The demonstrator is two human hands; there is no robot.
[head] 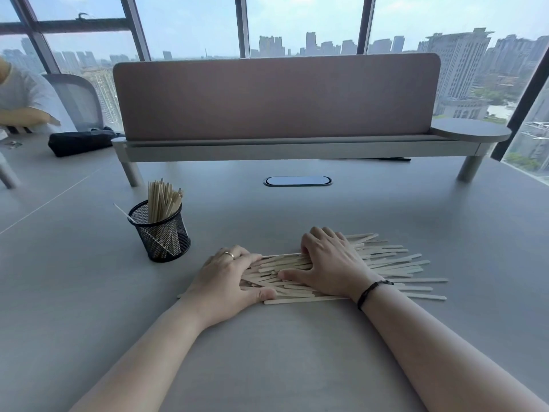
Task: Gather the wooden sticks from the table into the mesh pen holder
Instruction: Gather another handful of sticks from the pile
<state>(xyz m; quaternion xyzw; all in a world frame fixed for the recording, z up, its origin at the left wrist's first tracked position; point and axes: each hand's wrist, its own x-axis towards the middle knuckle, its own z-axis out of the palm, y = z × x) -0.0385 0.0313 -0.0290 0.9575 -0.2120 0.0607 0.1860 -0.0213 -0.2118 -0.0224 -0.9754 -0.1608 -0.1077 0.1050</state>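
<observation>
A pile of flat wooden sticks (pixel 395 263) lies spread on the grey table (pixel 297 337) in front of me. My left hand (pixel 225 278) rests on the pile's left end, fingers bent over the sticks and thumb along the near edge. My right hand (pixel 329 266) lies over the middle of the pile, fingers curved down onto the sticks and thumb pointing left. To the left stands a black mesh pen holder (pixel 163 236) with several sticks upright in it; one thin stick leans out over its left rim.
A pink desk divider on a grey shelf (pixel 276 99) stands across the back. A cable port (pixel 297 181) sits in the table's middle. A dark bag (pixel 80 142) and a seated person (pixel 20 96) are at the far left.
</observation>
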